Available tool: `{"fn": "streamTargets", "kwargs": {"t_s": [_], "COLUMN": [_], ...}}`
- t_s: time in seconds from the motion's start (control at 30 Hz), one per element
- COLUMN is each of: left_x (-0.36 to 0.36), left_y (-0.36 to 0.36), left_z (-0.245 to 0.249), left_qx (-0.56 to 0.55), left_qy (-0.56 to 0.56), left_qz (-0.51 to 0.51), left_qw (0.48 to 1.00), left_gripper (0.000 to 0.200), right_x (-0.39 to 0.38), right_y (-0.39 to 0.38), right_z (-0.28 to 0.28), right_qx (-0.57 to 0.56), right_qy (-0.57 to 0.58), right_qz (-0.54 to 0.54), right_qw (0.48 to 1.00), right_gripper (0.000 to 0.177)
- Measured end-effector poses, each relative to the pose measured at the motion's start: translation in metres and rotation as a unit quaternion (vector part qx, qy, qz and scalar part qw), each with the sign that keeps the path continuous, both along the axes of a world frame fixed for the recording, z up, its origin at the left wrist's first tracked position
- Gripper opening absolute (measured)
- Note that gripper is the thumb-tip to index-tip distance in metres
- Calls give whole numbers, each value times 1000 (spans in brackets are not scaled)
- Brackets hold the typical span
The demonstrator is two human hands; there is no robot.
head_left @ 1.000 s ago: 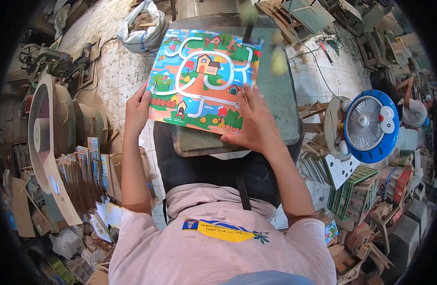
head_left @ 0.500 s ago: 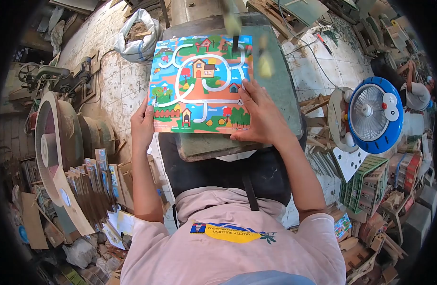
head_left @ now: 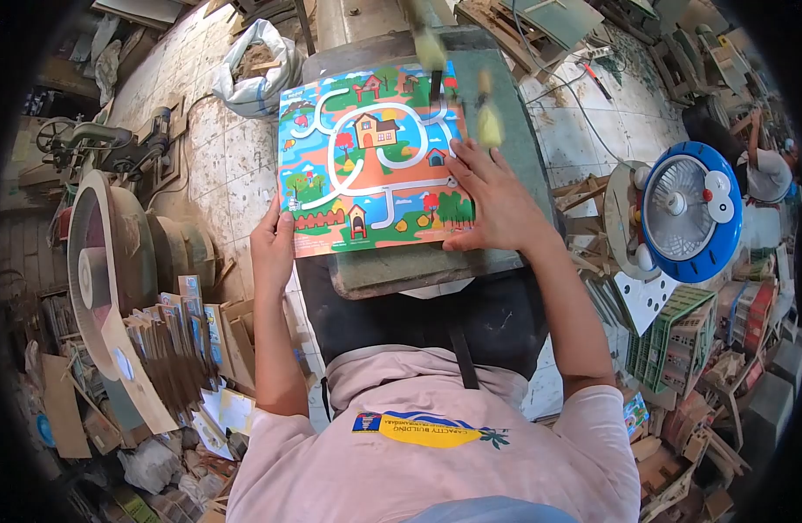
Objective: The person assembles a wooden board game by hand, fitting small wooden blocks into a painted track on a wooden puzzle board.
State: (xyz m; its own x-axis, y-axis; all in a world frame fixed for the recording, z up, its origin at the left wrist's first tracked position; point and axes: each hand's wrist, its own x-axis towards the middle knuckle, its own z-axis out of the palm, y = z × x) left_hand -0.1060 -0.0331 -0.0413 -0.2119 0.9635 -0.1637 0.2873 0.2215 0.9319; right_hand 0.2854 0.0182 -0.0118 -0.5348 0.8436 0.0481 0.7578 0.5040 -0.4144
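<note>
Touching the printed board [head_left: 379, 131]: left fingers [head_left: 285, 227] pinching, right fingers [head_left: 476, 162] spread.

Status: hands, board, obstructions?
Left hand at left edge of board; right hand spread over right edge. Board on green tabletop. Dark upright bar overlaps top edge in view.

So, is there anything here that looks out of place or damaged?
The cartoon-eyed blue fan on the right looks odd among wood scraps and workshop clutter. I see no clear damage on the board.
</note>
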Motion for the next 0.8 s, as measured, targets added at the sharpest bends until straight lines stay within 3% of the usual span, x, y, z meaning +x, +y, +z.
{"fn": "streamTargets", "kwargs": {"t_s": [0.23,0.3,0.8], "left_x": [1,7,31], "left_y": [-25,-30,-61], "left_z": [-7,-5,9], "left_qx": [-19,25,-18], "left_qy": [27,12,8], "left_qz": [7,-11,-20], "left_qw": [999,1000,1000], "left_gripper": [54,55,56], "right_x": [19,24,40], "right_y": [17,22,46], "right_z": [-8,-8,2], "right_qx": [15,33,-46], "right_qy": [-32,-28,-18], "right_qz": [45,53,89], "right_qw": [998,998,995], "right_gripper": [127,127,126]}}
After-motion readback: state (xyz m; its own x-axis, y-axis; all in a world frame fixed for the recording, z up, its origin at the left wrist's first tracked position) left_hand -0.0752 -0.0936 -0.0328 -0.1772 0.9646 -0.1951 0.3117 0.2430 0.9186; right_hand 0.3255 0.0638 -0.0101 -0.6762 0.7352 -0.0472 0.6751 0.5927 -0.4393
